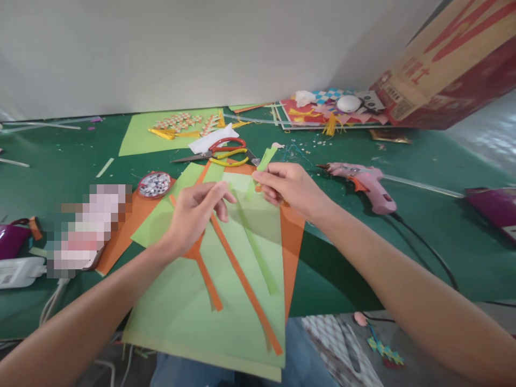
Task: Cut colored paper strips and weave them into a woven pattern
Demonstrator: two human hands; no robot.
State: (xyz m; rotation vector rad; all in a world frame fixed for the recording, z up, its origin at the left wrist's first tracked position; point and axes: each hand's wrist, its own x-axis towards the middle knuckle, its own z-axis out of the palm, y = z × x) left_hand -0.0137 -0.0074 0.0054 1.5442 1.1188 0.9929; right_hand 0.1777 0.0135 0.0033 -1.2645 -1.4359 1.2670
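Observation:
My right hand (288, 185) is closed in a pinch on a light green paper strip (266, 159) whose top end sticks up above the fingers; an orange strip seems joined to it there. My left hand (197, 212) hovers just left of it with curled fingers pinching a long orange paper strip (242, 279) that trails down toward me. A second orange strip (207, 282) hangs below the left hand. Both hands are over a large light green paper sheet (181, 317) lying on an orange sheet (292, 242).
Red-handled scissors (220, 148) and a yellow-handled tool lie behind the hands. A round dish of googly eyes (155, 184) sits at left, a pink glue gun (365, 180) with its cable at right. Paper crafts and a cardboard box (451, 70) stand at the back right.

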